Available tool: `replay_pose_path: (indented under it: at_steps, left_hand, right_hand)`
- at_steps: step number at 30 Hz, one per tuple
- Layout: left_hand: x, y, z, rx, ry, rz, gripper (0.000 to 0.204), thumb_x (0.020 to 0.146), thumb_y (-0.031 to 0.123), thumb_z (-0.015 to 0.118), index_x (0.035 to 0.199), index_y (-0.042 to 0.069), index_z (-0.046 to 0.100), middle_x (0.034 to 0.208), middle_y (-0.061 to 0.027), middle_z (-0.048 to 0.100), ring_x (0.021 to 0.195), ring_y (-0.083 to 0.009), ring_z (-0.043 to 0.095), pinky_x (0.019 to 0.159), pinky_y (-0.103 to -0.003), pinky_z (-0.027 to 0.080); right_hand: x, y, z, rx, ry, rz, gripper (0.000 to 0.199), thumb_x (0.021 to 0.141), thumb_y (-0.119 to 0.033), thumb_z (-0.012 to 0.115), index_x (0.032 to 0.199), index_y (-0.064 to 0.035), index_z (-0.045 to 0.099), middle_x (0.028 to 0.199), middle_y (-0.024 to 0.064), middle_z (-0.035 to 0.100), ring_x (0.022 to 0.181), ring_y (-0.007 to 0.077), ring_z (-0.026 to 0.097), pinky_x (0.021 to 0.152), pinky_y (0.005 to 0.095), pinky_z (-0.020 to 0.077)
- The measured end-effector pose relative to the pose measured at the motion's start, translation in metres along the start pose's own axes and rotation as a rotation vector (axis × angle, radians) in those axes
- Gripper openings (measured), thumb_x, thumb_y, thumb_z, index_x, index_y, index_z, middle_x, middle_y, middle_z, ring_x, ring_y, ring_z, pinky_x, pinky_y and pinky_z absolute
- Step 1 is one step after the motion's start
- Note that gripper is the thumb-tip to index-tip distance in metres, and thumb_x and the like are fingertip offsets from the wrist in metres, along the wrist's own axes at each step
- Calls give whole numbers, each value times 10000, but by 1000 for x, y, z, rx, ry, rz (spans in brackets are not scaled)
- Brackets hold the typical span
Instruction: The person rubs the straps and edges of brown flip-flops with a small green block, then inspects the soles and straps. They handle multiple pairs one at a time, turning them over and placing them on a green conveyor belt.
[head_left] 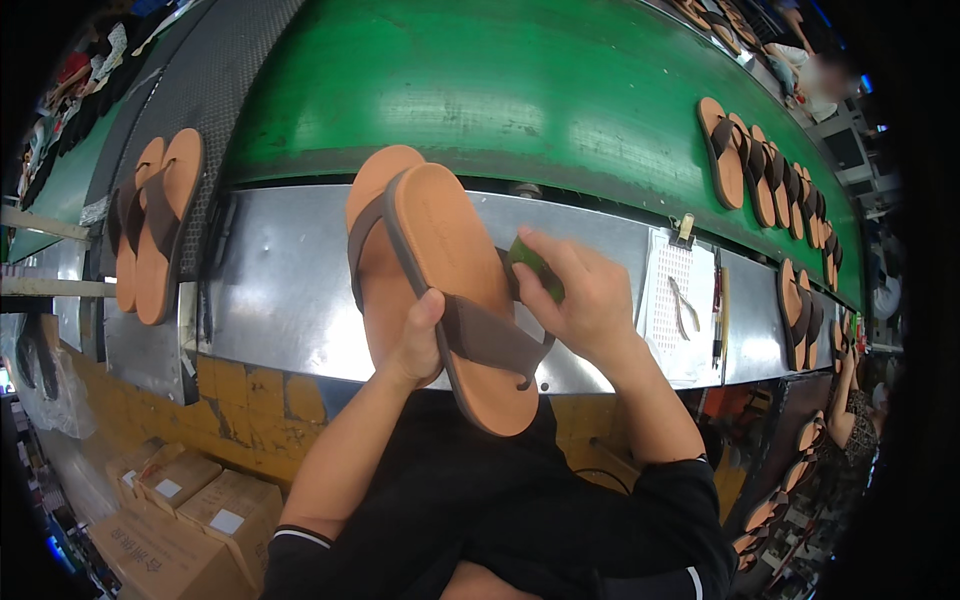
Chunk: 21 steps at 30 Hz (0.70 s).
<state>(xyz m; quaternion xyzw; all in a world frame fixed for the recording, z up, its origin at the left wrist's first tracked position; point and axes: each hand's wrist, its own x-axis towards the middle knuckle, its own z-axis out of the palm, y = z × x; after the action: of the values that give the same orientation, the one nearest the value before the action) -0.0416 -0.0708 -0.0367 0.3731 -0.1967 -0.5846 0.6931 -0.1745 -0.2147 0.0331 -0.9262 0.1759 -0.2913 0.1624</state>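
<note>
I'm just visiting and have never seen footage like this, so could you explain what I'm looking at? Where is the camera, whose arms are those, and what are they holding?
There is no machine here: the camera sits on a person's head and looks down, so the two forearms rising from the lower edge are that person's own. Its wide lens bends straight edges. The left hand grips a pair of tan sandals with brown straps, held together. The right hand presses a small green piece, perhaps a sponge or cloth, against them. Below lies a metal bench, beyond it a green conveyor belt carrying more sandals. Another pair lies to the left. A white tray with pliers sits to the right, and cardboard boxes stand below.
</note>
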Motion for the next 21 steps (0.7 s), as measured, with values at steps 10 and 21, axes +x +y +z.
replay_pose_path:
  at_steps: [10, 21]
  left_hand:
    - [-2, 0, 0, -38, 28, -1, 893, 838, 704, 597, 1399, 29, 431, 1297, -137, 560, 1190, -237, 563, 987, -374, 475]
    - [-2, 21, 17, 80, 102, 139, 975, 816, 707, 610, 1473, 41, 332, 1403, -133, 474, 1275, -247, 500, 1029, -388, 451]
  right_hand:
    - [-18, 9, -21, 205, 27, 207, 315, 860, -150, 708, 1158, -59, 661, 931, 137, 723, 757, 274, 716, 676, 336, 561]
    - [-102, 34, -16, -322, 75, 531, 328, 938, -196, 633, 1209, -12, 630, 1068, 171, 635, 1014, 290, 606, 917, 383, 457]
